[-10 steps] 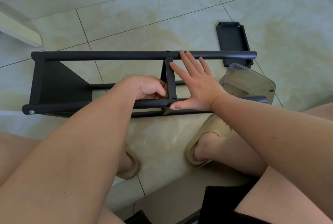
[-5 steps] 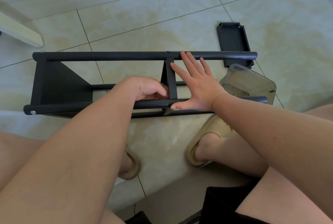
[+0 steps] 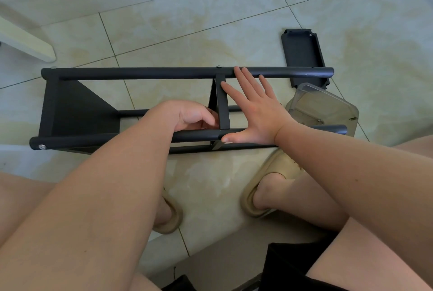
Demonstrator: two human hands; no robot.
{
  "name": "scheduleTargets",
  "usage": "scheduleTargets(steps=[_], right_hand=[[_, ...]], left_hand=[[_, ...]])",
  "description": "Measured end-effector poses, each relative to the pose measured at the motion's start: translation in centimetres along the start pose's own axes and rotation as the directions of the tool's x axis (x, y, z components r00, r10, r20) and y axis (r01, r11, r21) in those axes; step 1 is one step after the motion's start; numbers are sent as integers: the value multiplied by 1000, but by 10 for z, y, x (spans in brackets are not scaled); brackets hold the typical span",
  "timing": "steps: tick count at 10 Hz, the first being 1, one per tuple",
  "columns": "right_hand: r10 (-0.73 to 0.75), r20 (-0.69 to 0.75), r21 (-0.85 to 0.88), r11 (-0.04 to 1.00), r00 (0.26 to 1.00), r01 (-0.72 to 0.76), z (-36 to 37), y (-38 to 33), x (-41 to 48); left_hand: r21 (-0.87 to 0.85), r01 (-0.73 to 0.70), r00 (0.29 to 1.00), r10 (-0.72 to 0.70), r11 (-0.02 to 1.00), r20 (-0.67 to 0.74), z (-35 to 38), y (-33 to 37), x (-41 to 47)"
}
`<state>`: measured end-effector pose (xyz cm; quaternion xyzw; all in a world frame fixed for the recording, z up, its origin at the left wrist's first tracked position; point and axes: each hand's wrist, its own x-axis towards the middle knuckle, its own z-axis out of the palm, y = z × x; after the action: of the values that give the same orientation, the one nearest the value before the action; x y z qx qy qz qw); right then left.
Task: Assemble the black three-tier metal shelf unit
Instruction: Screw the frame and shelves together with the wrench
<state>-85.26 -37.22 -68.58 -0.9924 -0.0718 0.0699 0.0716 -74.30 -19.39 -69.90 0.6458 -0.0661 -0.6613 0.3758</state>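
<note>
The shelf frame is black all over, poles and flat parts alike. A small screw on the end of one pole is shiny silver. The loose shelf piece on the floor is black too. The floor is pale cream with cloudy yellow-brown swirls and thin dark lines between the tiles. The plastic box is see-through with a grey tint. The slippers are sandy tan. The shorts are black.

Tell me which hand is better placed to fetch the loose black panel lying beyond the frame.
Probably the right hand: it lies open on the frame, nearer the loose panel; the left hand is curled at the middle shelf.
</note>
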Motion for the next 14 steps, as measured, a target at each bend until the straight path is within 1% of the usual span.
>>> scheduleTargets(steps=[1,2,3,4,5,6,7,8,9,11,12,13,14], right_hand=[[-3,-1,-5,1000,1000,3,1,0,0],[-6,-12,1,1000,1000,6,1,0,0],[-2,-5,4,1000,1000,2,0,0,0],[3,3,-1,1000,1000,-3,0,0,0],[3,6,-3,1000,1000,-3,0,0,0],[0,3,-9,1000,1000,0,0,0,0],[-1,-4,-7,1000,1000,1,1,0,0],[-3,-5,-5,1000,1000,3,1,0,0],[1,0,-4,1000,1000,-1,1,0,0],[3,7,-8,1000,1000,-3,0,0,0],[4,13,-11,1000,1000,-4,0,0,0],[4,7,-9,1000,1000,-4,0,0,0],[3,0,-2,1000,1000,-3,0,-1,-1]], left_hand=[[-10,51,999,-51,999,10,1,1,0],[93,40,999,-38,995,-20,2,0,2],[72,2,998,2,997,-61,2,-1,4],[25,-26,998,27,999,-56,2,-2,4],[3,-3,1000,3,1000,-13,2,-1,3],[42,54,999,-54,998,-4,0,-1,4],[99,45,998,-41,994,-43,1,-1,4],[79,6,998,-1,997,-68,2,1,3],[77,-15,998,20,997,-62,2,0,3],[20,-48,998,49,999,-33,0,-3,6],[20,-3,999,4,1000,-34,0,-2,5],[103,28,999,-24,994,-41,2,-1,4],[108,17,998,-11,994,-59,4,1,2]])
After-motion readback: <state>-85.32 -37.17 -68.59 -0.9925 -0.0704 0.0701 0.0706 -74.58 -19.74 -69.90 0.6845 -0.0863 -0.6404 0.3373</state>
